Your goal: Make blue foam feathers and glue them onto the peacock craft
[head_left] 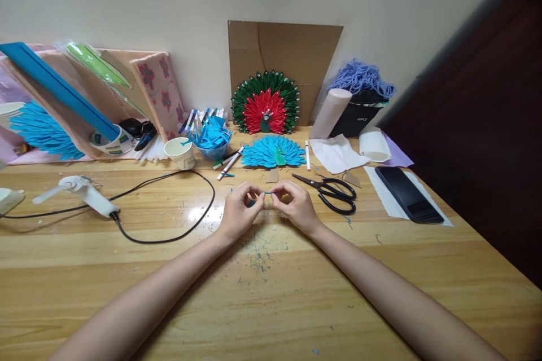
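My left hand (241,208) and my right hand (295,204) meet just above the table, thumbs and forefingers pinched. Between the fingertips runs a small thin blue strip (267,193), gripped at both ends; its material is too small to make out. A bit of blue also shows under the left fingers. Just beyond the hands lies a fan of blue petals (258,152) with a green piece at its middle. Black-handled scissors (334,189) lie to the right of my right hand, blades pointing left.
A glue gun (91,194) with a looping black cable lies left. Behind stand a paper cup (179,153), a bowl of blue pieces (212,144), markers (231,163), a red-green peacock (266,110) against cardboard (288,51). A phone (409,194) lies right. Scraps dot the table (237,304).
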Action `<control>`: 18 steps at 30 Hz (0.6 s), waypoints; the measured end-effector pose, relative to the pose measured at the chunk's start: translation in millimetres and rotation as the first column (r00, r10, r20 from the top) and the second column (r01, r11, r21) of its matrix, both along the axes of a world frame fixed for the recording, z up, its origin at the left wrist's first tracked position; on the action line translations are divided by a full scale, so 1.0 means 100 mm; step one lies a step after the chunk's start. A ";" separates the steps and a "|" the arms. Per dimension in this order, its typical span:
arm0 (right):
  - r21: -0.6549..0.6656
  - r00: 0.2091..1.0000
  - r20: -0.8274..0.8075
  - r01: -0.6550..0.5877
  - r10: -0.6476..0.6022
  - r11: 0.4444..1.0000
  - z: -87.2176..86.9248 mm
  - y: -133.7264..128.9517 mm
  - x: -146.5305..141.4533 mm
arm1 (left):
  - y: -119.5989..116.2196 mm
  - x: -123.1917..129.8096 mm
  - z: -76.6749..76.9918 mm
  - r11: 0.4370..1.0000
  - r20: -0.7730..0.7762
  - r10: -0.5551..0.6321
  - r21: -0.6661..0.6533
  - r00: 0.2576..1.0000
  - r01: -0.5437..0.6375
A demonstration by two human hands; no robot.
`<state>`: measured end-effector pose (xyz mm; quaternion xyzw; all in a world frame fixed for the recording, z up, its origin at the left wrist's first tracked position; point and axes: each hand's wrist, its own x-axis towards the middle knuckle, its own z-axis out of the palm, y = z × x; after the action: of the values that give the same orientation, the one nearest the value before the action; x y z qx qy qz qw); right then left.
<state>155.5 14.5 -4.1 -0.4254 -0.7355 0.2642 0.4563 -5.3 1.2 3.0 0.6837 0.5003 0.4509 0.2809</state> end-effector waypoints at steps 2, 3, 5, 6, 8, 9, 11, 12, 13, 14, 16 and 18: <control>-0.016 0.999 -0.020 0.034 -0.034 0.999 -0.01 0.01 0.00 | 0.01 0.00 0.00 0.999 0.037 0.030 -0.034 0.999 -0.029; -0.026 0.998 -0.031 0.048 -0.049 0.999 -0.02 0.02 0.01 | 0.01 0.00 0.00 0.998 0.056 0.047 -0.052 0.997 -0.044; -0.045 0.996 -0.048 0.069 -0.071 0.997 -0.03 0.03 0.02 | 0.03 0.00 -0.01 0.994 0.087 0.077 -0.085 0.993 -0.070; -0.052 0.995 -0.056 0.082 -0.085 0.995 -0.03 0.04 0.02 | 0.04 0.00 -0.02 0.992 0.101 0.094 -0.097 0.990 -0.084; -0.063 0.990 -0.073 0.117 -0.122 0.991 -0.04 0.05 0.03 | 0.05 -0.01 -0.03 0.987 0.127 0.126 -0.115 0.984 -0.112; -0.069 0.987 -0.082 0.134 -0.139 0.989 -0.03 0.06 0.04 | 0.05 -0.01 -0.04 0.985 0.136 0.139 -0.121 0.981 -0.123; -0.075 0.984 -0.094 0.147 -0.154 0.986 -0.02 0.06 0.04 | 0.06 -0.02 -0.05 0.984 0.141 0.148 -0.123 0.979 -0.131; -0.075 0.985 -0.096 0.136 -0.143 0.988 -0.02 0.05 0.04 | 0.05 -0.02 -0.05 0.985 0.136 0.143 -0.118 0.980 -0.127; -0.072 0.988 -0.094 0.115 -0.122 0.991 -0.01 0.05 0.03 | 0.05 -0.02 -0.04 0.987 0.125 0.130 -0.109 0.984 -0.117; -0.068 0.992 -0.085 0.088 -0.094 0.994 0.00 0.04 0.03 | 0.04 -0.02 -0.04 0.990 0.111 0.113 -0.096 0.987 -0.102; -0.062 0.998 -0.058 0.033 -0.037 0.998 0.00 0.03 0.02 | 0.03 -0.02 -0.02 0.996 0.076 0.077 -0.059 0.994 -0.072; -0.058 0.999 -0.032 0.005 -0.007 0.998 0.00 0.03 0.01 | 0.02 -0.01 -0.01 0.999 0.042 0.050 -0.025 0.998 -0.049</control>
<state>156.5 17.0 -4.0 -0.4365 -0.7187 0.2908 0.4565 -6.5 3.6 2.2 0.6579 0.5162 0.4662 0.2887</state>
